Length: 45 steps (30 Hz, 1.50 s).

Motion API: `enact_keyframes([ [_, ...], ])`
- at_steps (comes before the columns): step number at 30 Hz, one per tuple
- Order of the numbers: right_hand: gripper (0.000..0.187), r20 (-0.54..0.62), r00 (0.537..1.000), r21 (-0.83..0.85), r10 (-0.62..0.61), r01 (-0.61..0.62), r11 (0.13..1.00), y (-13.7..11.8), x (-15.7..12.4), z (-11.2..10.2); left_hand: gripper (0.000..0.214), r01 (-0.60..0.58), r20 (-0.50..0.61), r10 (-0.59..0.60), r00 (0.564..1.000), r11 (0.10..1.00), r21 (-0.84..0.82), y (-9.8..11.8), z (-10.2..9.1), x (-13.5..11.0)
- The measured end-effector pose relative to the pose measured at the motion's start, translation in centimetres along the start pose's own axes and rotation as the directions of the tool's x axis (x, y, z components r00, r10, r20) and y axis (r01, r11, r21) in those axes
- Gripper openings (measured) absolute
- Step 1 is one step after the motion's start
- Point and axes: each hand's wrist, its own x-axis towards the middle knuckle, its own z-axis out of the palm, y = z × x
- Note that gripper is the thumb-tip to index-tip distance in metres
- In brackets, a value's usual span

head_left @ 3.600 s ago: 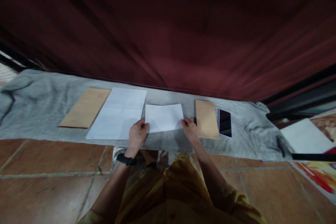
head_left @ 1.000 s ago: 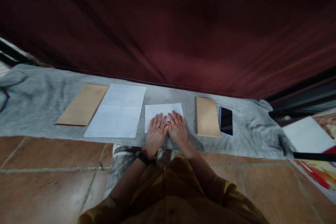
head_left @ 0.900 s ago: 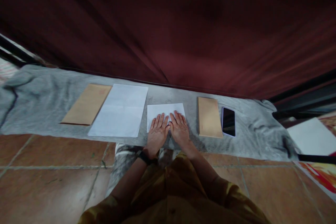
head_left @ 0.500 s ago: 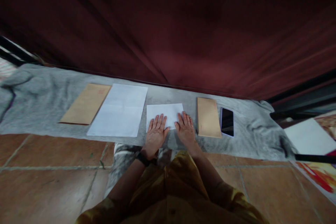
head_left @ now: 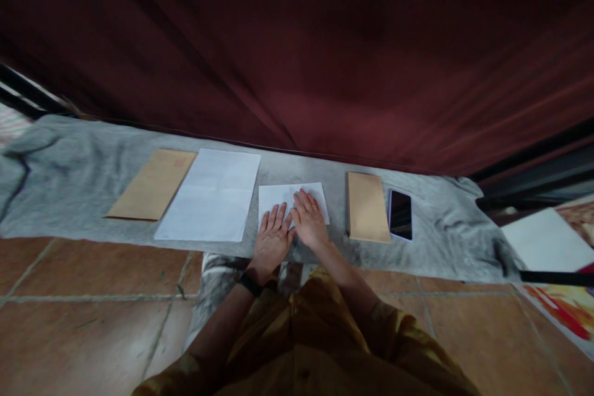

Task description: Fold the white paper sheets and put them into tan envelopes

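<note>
In the head view, the small white paper (head_left: 282, 192) lies flat on the grey cloth (head_left: 337, 195), just beside the big white sheet (head_left: 211, 198) and apart from the brown envelope (head_left: 369, 207) on its right. The left hand (head_left: 272, 242) and right hand (head_left: 310, 221) rest palms-down on it, close together, fingers outstretched, gripping nothing (whether the thumbs touch, I cannot tell). The paper should prove light, bendable and easily creased, likely sliding readily over the soft cloth. Its exposed far corners look the best places to pinch, gently, between thumb and fingertip.
</note>
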Motion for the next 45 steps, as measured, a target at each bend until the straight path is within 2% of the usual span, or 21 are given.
enact_keyframes([
  [5, 0.048, 0.069, 0.995, 0.010, -0.071, 0.070, 0.997, -1.1, 2.5, 1.5, 0.056, -0.025, 0.003, 0.024, 1.000, 0.999, 0.026, -0.1, 0.1, -0.1],
  [12, 0.047, 0.067, 0.996, -0.022, -0.066, 0.068, 0.997, 0.1, 4.2, 1.9, 0.056, -0.008, -0.028, 0.008, 1.000, 1.000, 0.008, 0.2, 0.1, 0.0],
  [20, 0.048, 0.023, 0.998, -0.040, -0.063, 0.064, 0.997, 0.7, 4.1, 2.7, 0.060, 0.007, -0.028, -0.008, 1.000, 1.000, -0.019, 0.1, 0.2, 0.0],
  [32, 0.050, -0.029, 0.999, -0.113, 0.017, -0.020, 0.993, 3.3, 3.0, 1.9, 0.063, 0.044, -0.058, -0.046, 0.997, 0.998, -0.035, 0.1, 0.7, -0.3],
  [40, 0.051, -0.035, 0.998, -0.157, 0.048, -0.053, 0.986, 4.0, 2.3, 1.5, 0.072, 0.118, -0.158, -0.125, 0.979, 0.991, -0.056, -0.2, 1.7, -2.3],
  [45, 0.051, -0.024, 0.998, -0.164, 0.053, -0.057, 0.985, 4.0, 2.3, 1.5, 0.071, 0.123, -0.208, -0.129, 0.970, 0.992, -0.041, -0.5, 1.4, -3.5],
])
